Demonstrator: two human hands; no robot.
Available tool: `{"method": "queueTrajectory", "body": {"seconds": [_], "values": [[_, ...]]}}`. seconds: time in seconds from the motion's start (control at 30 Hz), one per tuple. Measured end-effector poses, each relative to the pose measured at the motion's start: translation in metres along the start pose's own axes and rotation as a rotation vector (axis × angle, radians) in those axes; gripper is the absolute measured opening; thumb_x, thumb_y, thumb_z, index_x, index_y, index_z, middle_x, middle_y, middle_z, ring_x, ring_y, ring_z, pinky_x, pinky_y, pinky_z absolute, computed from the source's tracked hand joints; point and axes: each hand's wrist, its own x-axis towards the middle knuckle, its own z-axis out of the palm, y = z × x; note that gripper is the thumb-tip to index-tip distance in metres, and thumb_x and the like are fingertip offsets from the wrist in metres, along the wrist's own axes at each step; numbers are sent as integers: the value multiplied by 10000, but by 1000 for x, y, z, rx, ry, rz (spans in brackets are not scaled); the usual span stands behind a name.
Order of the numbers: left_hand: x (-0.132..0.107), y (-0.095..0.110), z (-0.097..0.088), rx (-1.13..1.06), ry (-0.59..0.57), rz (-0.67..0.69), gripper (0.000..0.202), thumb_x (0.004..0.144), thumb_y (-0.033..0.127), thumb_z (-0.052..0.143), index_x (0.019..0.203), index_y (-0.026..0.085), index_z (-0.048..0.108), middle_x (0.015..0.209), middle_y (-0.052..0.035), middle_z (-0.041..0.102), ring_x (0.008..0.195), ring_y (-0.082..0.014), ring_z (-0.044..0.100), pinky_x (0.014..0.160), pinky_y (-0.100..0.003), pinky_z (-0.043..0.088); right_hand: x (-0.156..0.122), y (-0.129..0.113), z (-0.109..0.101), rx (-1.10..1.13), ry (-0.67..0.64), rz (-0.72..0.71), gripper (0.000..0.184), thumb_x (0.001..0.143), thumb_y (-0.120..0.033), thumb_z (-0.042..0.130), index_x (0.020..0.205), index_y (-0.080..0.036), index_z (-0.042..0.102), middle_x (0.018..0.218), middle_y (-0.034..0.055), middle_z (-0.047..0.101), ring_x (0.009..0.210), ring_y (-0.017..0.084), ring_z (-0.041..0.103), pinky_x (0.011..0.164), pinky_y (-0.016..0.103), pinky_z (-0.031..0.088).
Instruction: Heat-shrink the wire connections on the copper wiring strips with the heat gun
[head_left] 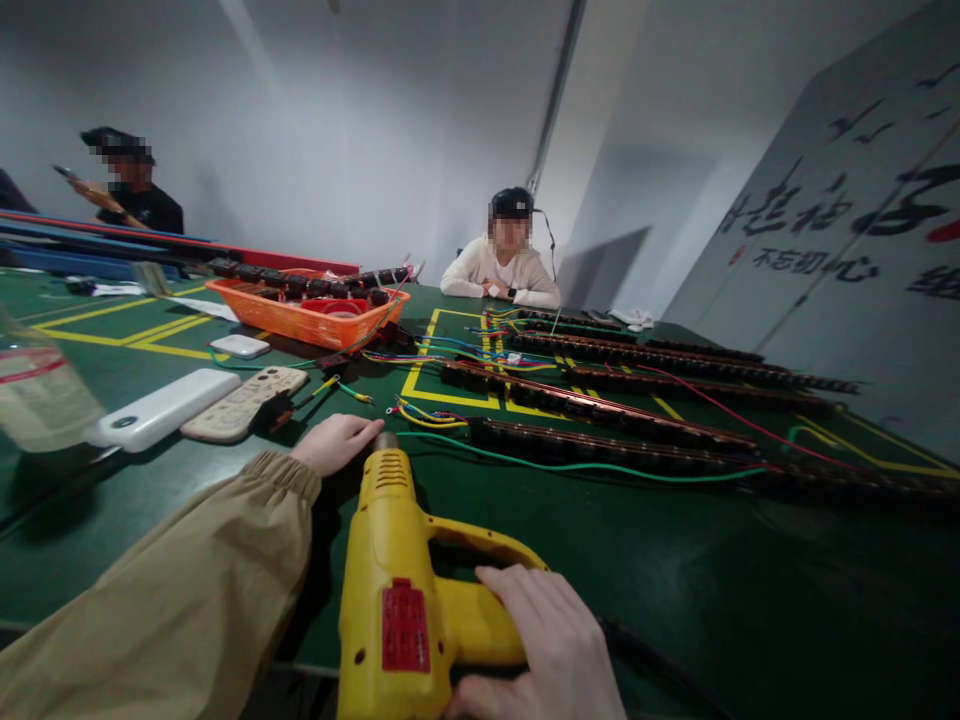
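Note:
My right hand (551, 635) is wrapped around the handle of a yellow heat gun (386, 560) with a red label. Its metal nozzle (385, 440) points away from me, close to the fingertips of my left hand (337, 442). The left fingers are pinched together on the end of a green wire (570, 466), which comes out beside the nozzle and runs right; the nozzle partly hides the pinch. Beyond it, yellow, red and blue leads (427, 413) with ring ends stick out of a long dark strip assembly (600, 445).
More long strips (600, 395) lie on the right of the green table (675, 560). An orange basket (300, 325) holds dark parts. To the left are a white power bank (169, 408), a beige case (244, 405) and a bottle (45, 385). One person (504, 260) sits opposite, another far left.

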Motion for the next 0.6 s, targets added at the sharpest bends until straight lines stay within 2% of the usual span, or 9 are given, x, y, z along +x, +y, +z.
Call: {"method": "queueTrajectory", "body": {"seconds": [0.13,0.33,0.43,0.6], "values": [[1,0,-2,-24,-3,11,604,855,618,255,765,176,658,744,-45,638,685,-156,526,613,-227,315,1,-1,-2,7,11,10,640,722,-797,508,853,-177,594,743,4,621,640,147,590,584,264,445],[0,1,-3,-44,-16,11,583,848,621,272,673,171,599,672,-27,614,618,-137,492,575,-230,278,-7,13,-16,-61,-28,-15,524,848,-688,457,943,-189,586,800,0,636,703,141,612,633,248,463],[0,0,-2,-50,-16,13,588,846,626,268,667,171,595,665,-26,614,611,-136,490,570,-231,273,-16,26,-25,-109,-40,-12,494,843,-666,492,944,-191,580,805,-1,636,704,143,612,627,245,470],[1,-2,-1,-46,-26,1,587,840,636,271,662,174,586,672,-27,615,624,-140,499,571,-234,271,-38,47,-44,-160,-134,21,470,790,-628,595,990,-203,581,878,6,644,764,158,619,645,238,493]]}}
